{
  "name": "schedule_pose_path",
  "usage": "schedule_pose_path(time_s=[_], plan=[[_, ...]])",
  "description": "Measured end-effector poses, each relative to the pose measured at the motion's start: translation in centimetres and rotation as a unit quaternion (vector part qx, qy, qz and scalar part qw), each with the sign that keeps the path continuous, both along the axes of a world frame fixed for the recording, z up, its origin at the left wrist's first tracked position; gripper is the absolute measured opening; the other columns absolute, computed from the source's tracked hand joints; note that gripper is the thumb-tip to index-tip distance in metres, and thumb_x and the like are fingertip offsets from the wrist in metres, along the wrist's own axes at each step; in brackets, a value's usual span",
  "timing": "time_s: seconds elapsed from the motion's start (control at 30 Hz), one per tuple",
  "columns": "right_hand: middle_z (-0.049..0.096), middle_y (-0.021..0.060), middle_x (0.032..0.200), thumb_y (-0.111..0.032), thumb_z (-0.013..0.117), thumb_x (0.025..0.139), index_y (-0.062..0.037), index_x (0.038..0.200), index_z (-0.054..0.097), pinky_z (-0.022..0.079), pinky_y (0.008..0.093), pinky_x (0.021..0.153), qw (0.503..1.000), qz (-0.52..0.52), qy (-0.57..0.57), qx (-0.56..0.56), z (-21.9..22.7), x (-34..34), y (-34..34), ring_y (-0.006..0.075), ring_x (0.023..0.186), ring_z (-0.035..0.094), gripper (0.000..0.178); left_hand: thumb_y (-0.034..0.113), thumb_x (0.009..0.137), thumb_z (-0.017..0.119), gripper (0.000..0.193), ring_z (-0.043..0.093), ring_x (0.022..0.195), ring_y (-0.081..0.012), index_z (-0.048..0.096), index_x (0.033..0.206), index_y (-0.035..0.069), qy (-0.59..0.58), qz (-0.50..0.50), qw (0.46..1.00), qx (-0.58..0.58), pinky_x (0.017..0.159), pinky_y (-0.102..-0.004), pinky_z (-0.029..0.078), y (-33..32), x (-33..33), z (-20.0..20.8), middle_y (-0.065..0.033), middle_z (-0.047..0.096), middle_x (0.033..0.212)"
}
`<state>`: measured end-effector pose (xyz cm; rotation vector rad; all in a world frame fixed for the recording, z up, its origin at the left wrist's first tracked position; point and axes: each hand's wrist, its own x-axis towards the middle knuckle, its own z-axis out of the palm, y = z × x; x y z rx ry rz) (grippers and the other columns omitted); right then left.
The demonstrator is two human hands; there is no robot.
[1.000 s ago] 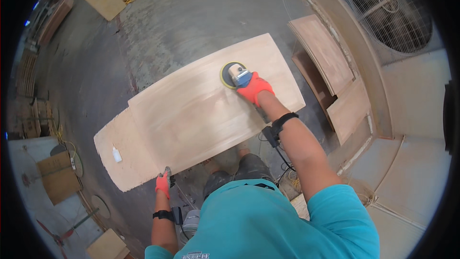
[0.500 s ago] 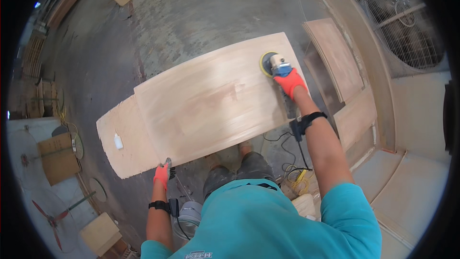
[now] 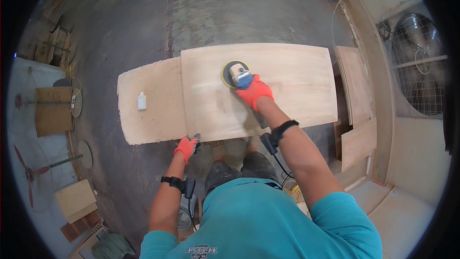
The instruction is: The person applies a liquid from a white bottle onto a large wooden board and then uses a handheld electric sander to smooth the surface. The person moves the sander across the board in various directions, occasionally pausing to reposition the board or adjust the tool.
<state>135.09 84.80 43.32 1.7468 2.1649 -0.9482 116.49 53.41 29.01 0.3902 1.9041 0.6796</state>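
A pale wooden panel (image 3: 297,79) lies in front of me, overlapping a rougher board (image 3: 155,79) on its left. My right hand (image 3: 255,92), in an orange-red glove, is closed round a blue disc sander (image 3: 242,79). The sander's round yellow-rimmed pad rests flat on the panel, left of its middle. At the near edge, close to where panel and board meet, my left hand (image 3: 188,147) grips the panel with gloved fingers; part of that grip is hidden. A small white bottle (image 3: 142,101) stands on the rougher board.
Wooden sheets (image 3: 353,84) lean along the right wall below a large caged fan (image 3: 417,64). Yellow and black cords (image 3: 293,191) lie by my right side. On the left are a red-bladed fan (image 3: 30,173) and a cardboard sheet (image 3: 53,111).
The sander in my right hand has slid left over the panel, from near its right end. My left hand stays at the near edge. The whole view has turned somewhat.
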Motion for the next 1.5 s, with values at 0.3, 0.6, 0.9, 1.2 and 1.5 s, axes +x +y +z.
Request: schedule_pose_path(time_s=[0.3, 0.6, 0.9, 1.2, 1.5], plan=[[0.069, 0.0179, 0.123, -0.05, 0.074, 0.078, -0.0029, 0.134, 0.042, 0.054, 0.0445, 0.097, 0.994, 0.104, 0.03, -0.03, -1.2, -11.0, -7.0, 0.0352, 0.116, 0.066, 0.079, 0.027, 0.097, 0.066, 0.041, 0.067, 0.086, -0.0235, 0.061, 0.122, -0.005, 0.061, -0.04, 0.997, 0.013, 0.074, -0.0379, 0.054, -0.8, -0.1, -3.0, -0.0153, 0.071, 0.105], [0.068, 0.0179, 0.125, -0.052, 0.073, 0.077, -0.0045, 0.131, 0.046, 0.052, 0.042, 0.099, 1.0, 0.018, -0.01, -0.015, 0.4, 2.1, -0.9, 0.0335, 0.117, 0.065, 0.076, 0.023, 0.097, 0.066, 0.039, 0.065, 0.079, -0.0193, 0.059, 0.127, -0.001, -0.005, 0.014, 1.0, 0.007, 0.068, -0.0355, 0.054, -2.8, -1.9, -7.0, -0.0118, 0.069, 0.101], [0.066, 0.0203, 0.127, -0.055, 0.073, 0.075, -0.0054, 0.132, 0.046, 0.051, 0.0427, 0.1, 0.992, -0.12, -0.022, 0.013, -0.1, 18.4, 7.9, 0.0356, 0.119, 0.064, 0.081, 0.019, 0.101, 0.059, 0.042, 0.065, 0.071, -0.0177, 0.046, 0.136, 0.0, -0.09, 0.096, 0.988, -0.08, 0.057, -0.0326, 0.053, -3.4, -3.8, -6.6, -0.0091, 0.067, 0.092], [0.064, 0.0214, 0.134, -0.056, 0.078, 0.073, -0.0015, 0.143, 0.04, 0.051, 0.041, 0.101, 0.96, -0.278, -0.014, 0.013, -0.8, 32.7, 14.4, 0.0328, 0.123, 0.063, 0.096, 0.029, 0.105, 0.053, 0.038, 0.072, 0.071, -0.0282, 0.039, 0.13, 0.005, -0.059, 0.1, 0.985, -0.126, 0.056, -0.0392, 0.055, -1.7, -2.1, -3.0, -0.0193, 0.071, 0.105], [0.066, 0.0233, 0.129, -0.056, 0.076, 0.074, -0.0026, 0.139, 0.041, 0.051, 0.0433, 0.101, 0.977, -0.209, -0.014, 0.033, -2.0, 25.7, 9.8, 0.0371, 0.121, 0.063, 0.091, 0.028, 0.103, 0.057, 0.062, 0.07, 0.086, -0.0192, 0.036, 0.152, -0.003, 0.006, 0.047, 0.994, -0.093, 0.07, -0.0331, 0.056, -3.7, -3.1, -6.1, -0.0168, 0.068, 0.115]])
